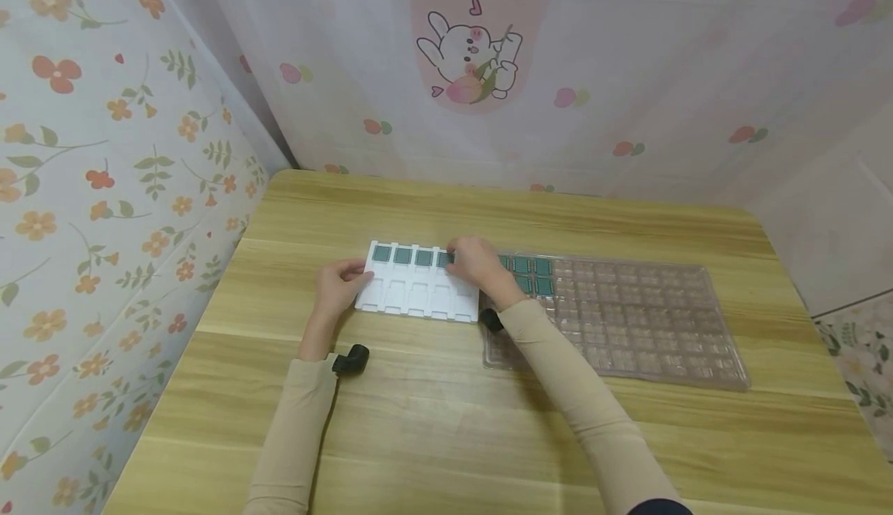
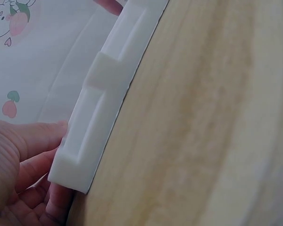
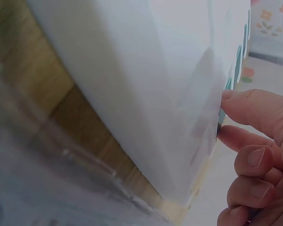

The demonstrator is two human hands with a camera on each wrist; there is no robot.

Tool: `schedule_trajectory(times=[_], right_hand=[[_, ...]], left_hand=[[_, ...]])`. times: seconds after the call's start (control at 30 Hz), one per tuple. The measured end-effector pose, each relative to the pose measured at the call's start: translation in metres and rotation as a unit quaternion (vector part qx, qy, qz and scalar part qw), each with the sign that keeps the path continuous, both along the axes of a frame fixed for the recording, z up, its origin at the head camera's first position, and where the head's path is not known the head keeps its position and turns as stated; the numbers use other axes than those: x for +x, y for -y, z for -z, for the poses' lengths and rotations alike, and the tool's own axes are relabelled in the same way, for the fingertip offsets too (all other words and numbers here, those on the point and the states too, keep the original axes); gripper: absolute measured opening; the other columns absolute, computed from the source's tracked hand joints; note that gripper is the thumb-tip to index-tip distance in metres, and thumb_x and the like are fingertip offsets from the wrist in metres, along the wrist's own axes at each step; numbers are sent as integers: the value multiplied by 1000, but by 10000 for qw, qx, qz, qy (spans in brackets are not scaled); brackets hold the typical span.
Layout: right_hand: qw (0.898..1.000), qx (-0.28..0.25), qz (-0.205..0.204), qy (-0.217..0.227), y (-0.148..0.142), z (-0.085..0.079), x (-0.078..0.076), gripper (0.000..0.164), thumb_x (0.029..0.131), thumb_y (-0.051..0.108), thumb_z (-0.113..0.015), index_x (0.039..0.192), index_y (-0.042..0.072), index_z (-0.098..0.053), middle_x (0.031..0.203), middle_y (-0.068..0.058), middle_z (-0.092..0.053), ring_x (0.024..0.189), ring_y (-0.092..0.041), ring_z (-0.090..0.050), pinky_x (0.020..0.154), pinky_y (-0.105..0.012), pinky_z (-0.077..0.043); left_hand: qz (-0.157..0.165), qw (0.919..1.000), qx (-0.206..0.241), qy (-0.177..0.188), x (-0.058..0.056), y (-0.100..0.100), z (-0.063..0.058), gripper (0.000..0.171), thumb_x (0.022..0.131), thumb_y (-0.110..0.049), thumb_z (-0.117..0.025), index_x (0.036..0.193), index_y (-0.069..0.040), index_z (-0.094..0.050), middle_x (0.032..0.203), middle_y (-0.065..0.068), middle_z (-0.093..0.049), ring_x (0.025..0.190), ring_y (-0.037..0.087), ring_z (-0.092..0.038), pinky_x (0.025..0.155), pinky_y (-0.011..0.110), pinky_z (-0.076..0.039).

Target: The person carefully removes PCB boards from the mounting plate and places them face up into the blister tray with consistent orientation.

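A white plastic tray (image 1: 418,298) with two rows of shallow pockets lies on the table. Several small green circuit boards (image 1: 424,257) sit in its far row; the near-row pockets in view hold none. At the tray's left end my left hand (image 1: 335,290) grips the edge, the thumb on top and the other fingers curled at the side and underneath. Over the far right corner is my right hand (image 1: 477,263). Its thumb and index finger pinch a green circuit board (image 3: 221,117) at the tray's far edge, mostly hidden by the fingertips.
To the right, close beside the white tray, lies a clear plastic tray (image 1: 663,329) with many pockets. More green circuit boards (image 1: 543,267) occupy its far left corner, partly behind the right arm. Both trays rest on a wooden table (image 1: 432,422), with a printed curtain (image 1: 600,73) behind it.
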State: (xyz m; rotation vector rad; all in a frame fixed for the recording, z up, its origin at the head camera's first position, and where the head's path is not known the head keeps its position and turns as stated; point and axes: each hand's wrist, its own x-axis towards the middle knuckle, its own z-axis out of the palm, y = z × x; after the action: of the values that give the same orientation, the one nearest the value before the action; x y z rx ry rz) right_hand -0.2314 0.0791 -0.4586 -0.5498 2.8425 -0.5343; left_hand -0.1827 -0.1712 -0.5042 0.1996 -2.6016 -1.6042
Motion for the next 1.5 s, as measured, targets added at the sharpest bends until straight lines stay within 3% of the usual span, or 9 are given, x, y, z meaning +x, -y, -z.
schedule_trajectory(times=[1.0,1.5], right_hand=[[10000,19,74,-41,3,3,0,27,85,16,-68,108,1,-66,109,-12,-66,99,-26,-61,83,-37,-48],[9999,81,53,130,0,-7,2,31,85,17,-69,111,0,-65,111,-14,-65,96,-26,-61,82,-37,-48]], left_hand=[[1,9999,116,-76,2,-4,0,28,81,-2,-69,107,10,-65,94,26,-66,77,28,-61,57,14,-43],[-62,9999,116,-95,3,-4,-2,28,81,-2,-69,107,10,-65,95,25,-66,76,27,-60,56,15,-42]])
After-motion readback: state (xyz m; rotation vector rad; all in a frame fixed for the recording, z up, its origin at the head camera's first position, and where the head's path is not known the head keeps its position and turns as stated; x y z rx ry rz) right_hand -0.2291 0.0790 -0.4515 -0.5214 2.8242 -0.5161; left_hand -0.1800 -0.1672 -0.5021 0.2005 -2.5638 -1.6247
